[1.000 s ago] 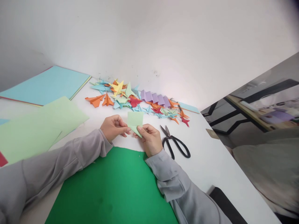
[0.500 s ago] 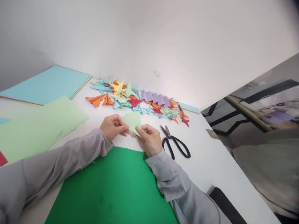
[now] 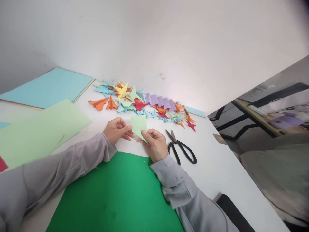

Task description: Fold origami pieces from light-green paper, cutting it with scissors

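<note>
A small pale green sheet of paper (image 3: pixel 139 124) with its lower part folded is held up above the table. My right hand (image 3: pixel 154 143) pinches it at the lower right, thumb on the near face and fingers behind. Close by the paper's left edge is my left hand (image 3: pixel 118 131), its thumb and fingers apart, with no paper seen between them. Just to the right of my right hand, scissors (image 3: pixel 180 146) with black handles lie with their blades parted.
Several folded paper pieces (image 3: pixel 122 91) and a purple pleated strip (image 3: pixel 160 101) lie along the wall. Green sheets (image 3: pixel 36 135) and a blue-topped paper stack (image 3: pixel 50 88) sit at left. A dark green mat (image 3: pixel 116 193) lies in front; a black object (image 3: pixel 234 212) is at lower right.
The pale green paper has shifted slightly to the right and turned a little. My left thumb and fingers have come away from its lower left edge. My right hand keeps its grip.
</note>
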`<state>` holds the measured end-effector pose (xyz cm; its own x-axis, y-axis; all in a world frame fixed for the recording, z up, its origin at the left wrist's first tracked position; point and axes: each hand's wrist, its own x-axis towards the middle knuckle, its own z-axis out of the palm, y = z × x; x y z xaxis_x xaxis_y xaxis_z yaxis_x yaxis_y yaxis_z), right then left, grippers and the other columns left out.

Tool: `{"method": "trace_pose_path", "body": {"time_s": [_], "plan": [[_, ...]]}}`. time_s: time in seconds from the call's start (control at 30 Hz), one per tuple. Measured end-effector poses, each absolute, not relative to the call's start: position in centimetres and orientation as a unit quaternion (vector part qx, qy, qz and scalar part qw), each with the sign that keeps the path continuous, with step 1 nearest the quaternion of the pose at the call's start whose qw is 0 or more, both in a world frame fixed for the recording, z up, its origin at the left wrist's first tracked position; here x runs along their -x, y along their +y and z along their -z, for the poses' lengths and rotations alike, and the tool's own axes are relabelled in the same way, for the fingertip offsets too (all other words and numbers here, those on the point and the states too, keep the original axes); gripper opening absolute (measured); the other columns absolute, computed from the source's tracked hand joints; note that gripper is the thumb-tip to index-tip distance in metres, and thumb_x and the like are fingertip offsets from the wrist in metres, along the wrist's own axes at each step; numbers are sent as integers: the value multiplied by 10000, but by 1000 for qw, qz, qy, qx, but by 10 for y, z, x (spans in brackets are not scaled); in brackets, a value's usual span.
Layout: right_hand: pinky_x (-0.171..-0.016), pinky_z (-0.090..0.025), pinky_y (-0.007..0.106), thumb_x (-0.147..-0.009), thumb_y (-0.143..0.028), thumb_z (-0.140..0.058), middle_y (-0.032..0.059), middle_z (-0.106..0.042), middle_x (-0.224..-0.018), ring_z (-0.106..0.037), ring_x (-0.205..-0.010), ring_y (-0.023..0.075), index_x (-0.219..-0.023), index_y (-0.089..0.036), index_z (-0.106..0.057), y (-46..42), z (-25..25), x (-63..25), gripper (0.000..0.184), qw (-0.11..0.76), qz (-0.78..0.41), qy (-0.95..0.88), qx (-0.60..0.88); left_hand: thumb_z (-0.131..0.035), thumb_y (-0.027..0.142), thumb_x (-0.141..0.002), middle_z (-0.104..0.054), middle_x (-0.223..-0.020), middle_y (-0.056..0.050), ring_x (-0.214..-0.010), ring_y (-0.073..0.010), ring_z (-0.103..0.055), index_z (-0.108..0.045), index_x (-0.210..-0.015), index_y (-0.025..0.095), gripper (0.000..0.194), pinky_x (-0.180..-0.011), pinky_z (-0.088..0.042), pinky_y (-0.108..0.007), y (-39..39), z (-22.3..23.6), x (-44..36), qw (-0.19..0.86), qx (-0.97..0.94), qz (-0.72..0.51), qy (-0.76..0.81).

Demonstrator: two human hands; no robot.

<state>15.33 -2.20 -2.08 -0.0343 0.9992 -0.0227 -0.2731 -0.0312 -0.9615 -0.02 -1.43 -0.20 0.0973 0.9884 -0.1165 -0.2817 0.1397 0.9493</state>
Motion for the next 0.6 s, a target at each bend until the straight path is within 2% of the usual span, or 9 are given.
{"method": "trace_pose_path", "body": {"time_s": [0.17, 0.33, 0.47, 0.6], "plan": [[-496, -452, 214, -611, -292, -731, -18, -636, -497, -559, -462, 91, -593, -163, -604, -23, 20, -153, 182, 546, -582, -433, 419, -700, 349, -609, -605, -514, 10, -491, -171, -629, -423, -682, 155, 346, -422, -504, -260, -14, 1, 1, 630, -404, -504, 430], [-483, -445, 216, -631, -277, -722, -14, -643, -505, -578, -471, 102, -598, -165, -609, -23, 21, -154, 162, 537, -585, -452, 406, -689, 342, -621, -601, -544, -10, -468, -114, -578, -552, -710, 112, 282, -398, -452, -197, -17, 3, 1, 604, -533, -424, 413], [-483, -446, 220, -618, -280, -730, -11, -650, -508, -581, -467, 106, -601, -166, -618, -23, 21, -155, 161, 527, -588, -467, 397, -588, 379, -715, -574, -478, -10, -383, -75, -514, -593, -614, 100, 297, -352, -393, -165, -17, 6, 3, 597, -592, -351, 412], [-470, -443, 230, -597, -285, -740, -17, -643, -502, -566, -450, 107, -594, -170, -627, -24, 19, -155, 161, 519, -588, -477, 396, -554, 401, -736, -567, -420, -21, -337, -68, -495, -616, -540, 96, 368, -316, -355, -147, -14, 4, 6, 610, -607, -290, 419]]}}
